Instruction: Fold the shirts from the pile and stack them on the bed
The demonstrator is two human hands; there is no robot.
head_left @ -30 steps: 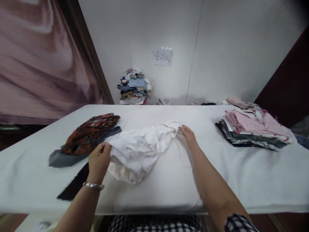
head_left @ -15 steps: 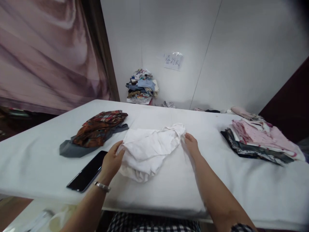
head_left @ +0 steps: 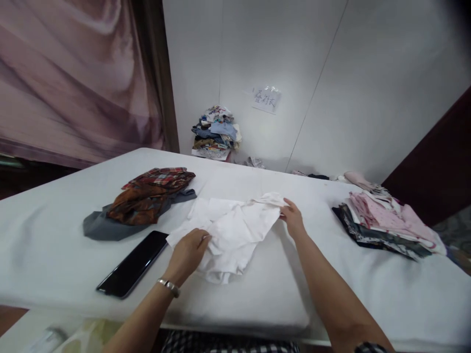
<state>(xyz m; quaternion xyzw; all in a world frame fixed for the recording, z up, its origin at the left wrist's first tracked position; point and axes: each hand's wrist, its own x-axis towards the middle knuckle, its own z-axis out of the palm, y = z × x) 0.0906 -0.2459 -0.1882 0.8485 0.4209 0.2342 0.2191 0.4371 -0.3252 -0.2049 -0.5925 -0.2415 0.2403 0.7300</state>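
Note:
A crumpled white shirt (head_left: 235, 230) lies partly spread on the white-covered table, in front of me. My left hand (head_left: 189, 252), with a silver bracelet at the wrist, pinches the cloth at its near left part. At the far right end, my right hand (head_left: 292, 218) grips the bunched edge between thumb and fingers. Folds hide the shirt's collar and sleeves, so I cannot tell which part each hand has. Just left of my left hand lies a black phone (head_left: 133, 264), screen up.
Brown, plaid and grey clothes (head_left: 143, 201) lie in a heap at the left. A folded stack with pink on top (head_left: 390, 220) sits at the right. Behind the table rises a tall clothes pile (head_left: 217, 132). A paper sign (head_left: 266, 99) hangs on the wall.
My left hand has moved right and closer onto the shirt, closing on its cloth. My right hand has closed on the far right end. The shirt lies more spread at the left.

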